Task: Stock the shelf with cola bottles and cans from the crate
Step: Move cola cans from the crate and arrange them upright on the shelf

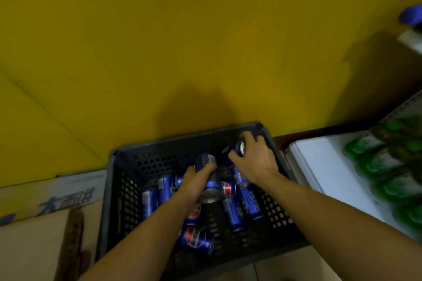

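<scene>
Blue cola cans [233,213] (lying jumbled) fill black crate [127,150].

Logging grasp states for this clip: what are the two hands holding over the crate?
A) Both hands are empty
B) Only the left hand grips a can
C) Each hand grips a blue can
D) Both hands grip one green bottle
C: the left hand wraps a blue can, and the right hand grips another can above the black crate.

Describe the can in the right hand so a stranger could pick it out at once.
Find the black perforated crate against the yellow wall. At its far right corner, the right hand holds a blue cola can. Unlike the loose cans on the crate floor, it is raised, silver end showing.
</scene>
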